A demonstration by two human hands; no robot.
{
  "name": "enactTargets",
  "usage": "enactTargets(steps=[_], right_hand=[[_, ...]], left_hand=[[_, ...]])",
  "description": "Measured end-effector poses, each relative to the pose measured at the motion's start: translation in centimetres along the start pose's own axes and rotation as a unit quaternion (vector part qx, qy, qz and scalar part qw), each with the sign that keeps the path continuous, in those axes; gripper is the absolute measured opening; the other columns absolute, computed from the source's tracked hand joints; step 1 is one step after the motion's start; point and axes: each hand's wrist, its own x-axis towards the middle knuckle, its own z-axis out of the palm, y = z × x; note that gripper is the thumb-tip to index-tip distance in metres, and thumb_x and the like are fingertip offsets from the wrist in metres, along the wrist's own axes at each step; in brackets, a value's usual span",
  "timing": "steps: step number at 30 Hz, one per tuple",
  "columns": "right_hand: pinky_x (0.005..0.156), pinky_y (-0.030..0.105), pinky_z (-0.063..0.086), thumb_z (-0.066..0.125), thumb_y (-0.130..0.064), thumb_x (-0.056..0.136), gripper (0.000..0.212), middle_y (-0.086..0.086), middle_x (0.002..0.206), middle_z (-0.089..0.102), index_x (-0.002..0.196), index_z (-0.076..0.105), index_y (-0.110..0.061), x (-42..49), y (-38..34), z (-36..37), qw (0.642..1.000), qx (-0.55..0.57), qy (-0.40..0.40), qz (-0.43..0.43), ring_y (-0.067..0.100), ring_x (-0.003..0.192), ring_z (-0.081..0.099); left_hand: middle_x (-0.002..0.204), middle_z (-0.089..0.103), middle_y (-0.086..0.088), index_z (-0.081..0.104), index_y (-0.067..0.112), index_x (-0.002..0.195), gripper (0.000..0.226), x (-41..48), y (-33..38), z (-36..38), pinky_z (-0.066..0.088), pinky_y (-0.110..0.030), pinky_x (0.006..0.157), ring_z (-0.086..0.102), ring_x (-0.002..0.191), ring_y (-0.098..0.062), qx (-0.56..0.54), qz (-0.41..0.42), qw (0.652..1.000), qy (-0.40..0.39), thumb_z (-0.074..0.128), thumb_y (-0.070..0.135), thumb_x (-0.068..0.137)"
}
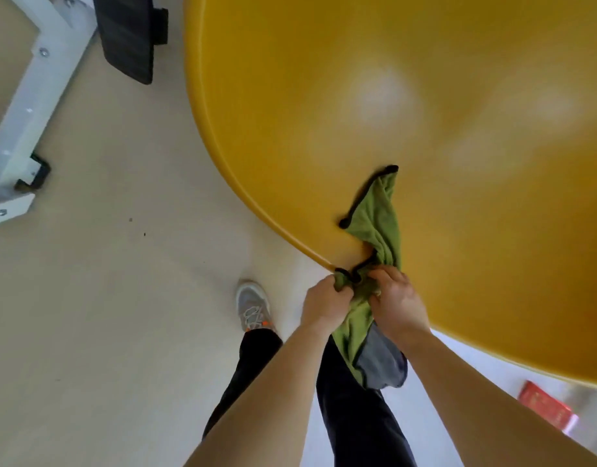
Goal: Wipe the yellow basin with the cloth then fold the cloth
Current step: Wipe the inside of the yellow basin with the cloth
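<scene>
Head: two hands (325, 299) (396, 301), one cloth (378, 217)

Beige floor (105, 298), a few dark specks (130, 219) on it. White bolted metal frame (24, 106) at upper left, with a black foot clamp (36, 173) at its lower end. Black ribbed panel (128, 35) at the top, just beside the frame. Grey sneaker (253, 306) with orange accents, dark trouser leg (250, 372) above it. Red box (543, 406) at lower right, blurred.

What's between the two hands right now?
Head view: bunched green cloth fills the gap between left hand and right hand, both gripping it at the yellow basin rim.
</scene>
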Motion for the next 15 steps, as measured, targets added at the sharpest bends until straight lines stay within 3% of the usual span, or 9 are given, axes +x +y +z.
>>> enactTargets(steps=[2,4,7,9,11,13,15], right_hand=[[0.084,0.039,0.052,0.064,-0.019,0.084,0.037,0.003,0.124,0.06,0.121,0.061,-0.021,-0.7,-1.1,-1.8,0.998,0.036,-0.032,0.042,0.031,0.114,0.056],[0.073,0.033,0.049,0.066,-0.024,0.077,0.03,0.002,0.106,0.064,0.106,0.06,-0.023,-1.6,-3.0,-4.2,0.989,0.118,-0.05,0.069,0.031,0.095,0.061],[0.053,0.028,0.035,0.068,-0.025,0.073,0.02,-0.004,0.073,0.056,0.077,0.049,-0.026,-3.3,-6.2,-8.4,0.976,0.206,-0.047,0.052,0.022,0.065,0.052],[0.047,0.027,0.03,0.07,-0.021,0.072,0.026,-0.006,0.064,0.049,0.069,0.044,-0.023,-4.9,-7.8,-11.5,0.97,0.235,-0.042,0.035,0.015,0.055,0.042],[0.046,0.028,0.029,0.07,-0.015,0.07,0.026,-0.004,0.062,0.046,0.068,0.045,-0.019,-6.7,-8.8,-14.6,0.965,0.261,-0.033,0.02,0.015,0.054,0.037],[0.049,0.028,0.028,0.069,-0.01,0.068,0.027,-0.005,0.062,0.044,0.066,0.044,-0.019,-8.9,-9.4,-17.7,0.951,0.308,-0.014,-0.005,0.015,0.054,0.034],[0.052,0.028,0.029,0.07,-0.011,0.065,0.027,-0.008,0.061,0.043,0.066,0.045,-0.021,-11.2,-9.8,-20.6,0.932,0.361,-0.008,-0.034,0.012,0.054,0.034]], left_hand=[[0.086,0.066,0.002,0.06,0.022,0.087,0.022,-2.1,0.9,-1.8,0.053,-0.04,0.077,0.063,0.084,-0.023,0.002,0.031,0.998,0.047,0.058,0.044,0.084],[0.091,0.057,0.004,0.058,0.023,0.085,0.027,-4.2,2.3,-4.3,0.051,-0.038,0.072,0.06,0.081,-0.02,0.083,0.087,0.987,0.108,0.063,0.049,0.08],[0.102,0.054,0.006,0.058,0.024,0.082,0.029,-7.5,5.2,-8.6,0.046,-0.033,0.067,0.051,0.086,-0.015,0.224,0.216,0.933,0.18,0.07,0.048,0.074],[0.096,0.061,0.007,0.048,0.022,0.069,0.029,-9.9,7.4,-11.1,0.045,-0.032,0.063,0.054,0.084,-0.015,0.274,0.304,0.9,0.148,0.074,0.036,0.071],[0.072,0.058,0.002,0.041,0.018,0.065,0.034,-12.8,10.0,-13.0,0.04,-0.034,0.055,0.05,0.066,-0.019,0.289,0.315,0.9,0.081,0.072,0.026,0.074],[0.067,0.055,0.0,0.044,0.02,0.074,0.027,-15.7,12.9,-14.4,0.035,-0.034,0.054,0.046,0.06,-0.02,0.294,0.278,0.914,0.032,0.07,0.026,0.079],[0.078,0.061,0.004,0.046,0.027,0.092,0.025,-18.5,15.7,-15.7,0.042,-0.036,0.056,0.056,0.067,-0.019,0.32,0.256,0.912,0.02,0.068,0.034,0.083]])
